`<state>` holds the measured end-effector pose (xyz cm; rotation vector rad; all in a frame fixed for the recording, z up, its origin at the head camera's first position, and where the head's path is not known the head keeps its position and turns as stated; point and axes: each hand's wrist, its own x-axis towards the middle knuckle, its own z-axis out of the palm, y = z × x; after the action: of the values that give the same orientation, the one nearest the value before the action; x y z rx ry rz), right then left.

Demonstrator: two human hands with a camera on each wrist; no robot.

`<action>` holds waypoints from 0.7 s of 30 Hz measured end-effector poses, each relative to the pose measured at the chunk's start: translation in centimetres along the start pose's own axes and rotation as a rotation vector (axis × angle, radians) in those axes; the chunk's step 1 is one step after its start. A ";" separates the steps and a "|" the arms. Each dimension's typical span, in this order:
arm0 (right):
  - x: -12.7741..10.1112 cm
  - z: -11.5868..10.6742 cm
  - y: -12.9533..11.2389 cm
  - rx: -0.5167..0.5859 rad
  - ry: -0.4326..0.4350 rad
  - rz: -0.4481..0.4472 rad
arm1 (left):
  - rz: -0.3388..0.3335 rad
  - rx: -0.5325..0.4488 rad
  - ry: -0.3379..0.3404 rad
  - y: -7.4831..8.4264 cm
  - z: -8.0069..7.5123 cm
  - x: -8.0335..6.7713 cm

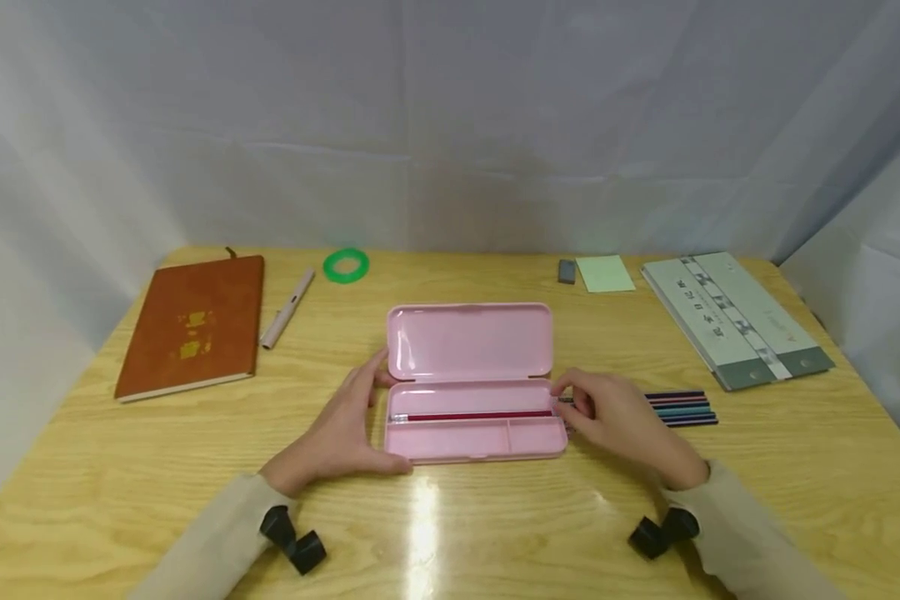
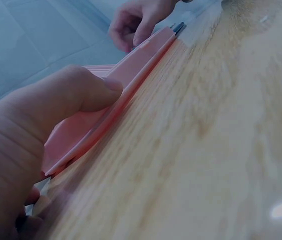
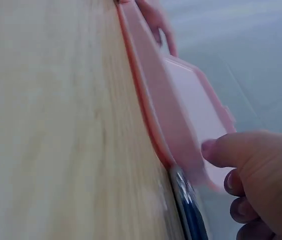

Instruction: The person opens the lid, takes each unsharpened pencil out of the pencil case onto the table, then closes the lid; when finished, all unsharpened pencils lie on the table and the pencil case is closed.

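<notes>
Pencil case point(image 1: 471, 412) open on desk point(image 1: 450, 517), one red pencil point(image 1: 474, 415) inside. Left hand point(image 1: 345, 429) fingers relaxed, steadying case; right hand point(image 1: 617, 421) curled over loose pencils point(image 1: 682, 408), grasp unclear. Next: firm pinch on one pencil.

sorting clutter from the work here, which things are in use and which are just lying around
In use: pink case, red pencil inside it, pencils beside it, left hand and right hand at its ends.

Lying about: notebook, pen, green ring, eraser, green note, booklet.
</notes>
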<state>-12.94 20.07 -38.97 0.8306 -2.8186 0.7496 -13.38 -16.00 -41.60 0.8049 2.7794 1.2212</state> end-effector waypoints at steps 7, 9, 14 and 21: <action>3.5 0.9 -1.2 -0.010 -0.156 -0.049 | 0.014 -0.005 0.002 -0.1 0.1 0.1; 4.1 1.0 -1.5 -0.033 -0.204 -0.064 | 0.015 -0.005 0.004 -0.2 0.2 0.2; 5.6 1.3 -2.6 -0.091 -0.266 -0.127 | 0.007 -0.004 0.007 -0.2 0.2 0.2; 5.4 0.6 -2.8 -0.088 -0.196 -0.119 | -0.010 -0.001 0.011 -0.1 0.0 0.0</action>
<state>-16.01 15.16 -37.04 1.1007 -2.9121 0.5517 -13.42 -16.09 -41.64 0.7859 2.7882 1.2291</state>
